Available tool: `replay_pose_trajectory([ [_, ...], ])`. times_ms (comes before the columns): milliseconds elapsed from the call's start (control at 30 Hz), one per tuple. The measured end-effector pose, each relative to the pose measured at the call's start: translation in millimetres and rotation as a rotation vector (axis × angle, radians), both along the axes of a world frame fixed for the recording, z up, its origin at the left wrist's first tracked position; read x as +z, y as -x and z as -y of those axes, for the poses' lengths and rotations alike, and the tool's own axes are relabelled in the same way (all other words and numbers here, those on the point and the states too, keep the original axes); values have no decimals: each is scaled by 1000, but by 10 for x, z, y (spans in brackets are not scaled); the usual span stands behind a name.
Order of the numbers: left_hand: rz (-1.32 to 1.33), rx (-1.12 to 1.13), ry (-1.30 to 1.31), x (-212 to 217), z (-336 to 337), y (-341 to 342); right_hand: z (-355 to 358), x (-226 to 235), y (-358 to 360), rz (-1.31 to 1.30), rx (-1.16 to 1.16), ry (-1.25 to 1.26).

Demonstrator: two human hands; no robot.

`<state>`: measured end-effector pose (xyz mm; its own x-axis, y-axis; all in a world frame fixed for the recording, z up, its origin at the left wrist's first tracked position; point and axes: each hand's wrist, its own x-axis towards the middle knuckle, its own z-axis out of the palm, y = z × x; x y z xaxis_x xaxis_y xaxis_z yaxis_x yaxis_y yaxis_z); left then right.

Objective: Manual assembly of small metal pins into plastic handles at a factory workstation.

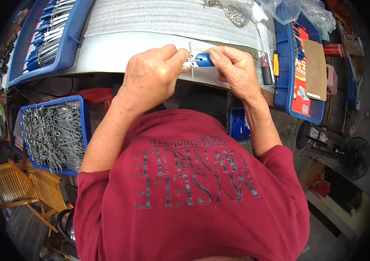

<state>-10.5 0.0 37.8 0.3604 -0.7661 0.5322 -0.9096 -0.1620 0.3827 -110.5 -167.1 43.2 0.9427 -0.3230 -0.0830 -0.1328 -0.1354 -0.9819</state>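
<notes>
Over the near edge of the white work surface, both of my hands meet at one small assembly. My left hand point(153, 71) is closed around a metal part point(190, 63), most of which the fingers hide. A thin rod point(190, 46) stands out crosswise beside that part. Thumb and fingers of my right hand point(237, 69) pinch a blue plastic handle point(203, 60), whose slotted left end sits against the metal part. Whether the handle is fully seated on it, I cannot tell.
At the left stand a blue tray point(75, 30) of blue-handled metal pieces and a lower bin point(86, 126) heaped with metal parts. Two screwdrivers, one yellow-handled point(276, 65) and one black-and-red point(266, 71), lie beside the right blue tray point(283, 78). Small metal pieces point(236, 16) in clear plastic lie at the back.
</notes>
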Motion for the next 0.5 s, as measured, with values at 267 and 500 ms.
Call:
replay_pose_trajectory([
  [267, -28, -32, -7, 40, -27, 8, 28, 1, -20, 99, 123, 196],
  [500, 36, 48, 10, -17, -5, 53, -65, 2, -17, 39, -13, 170],
])
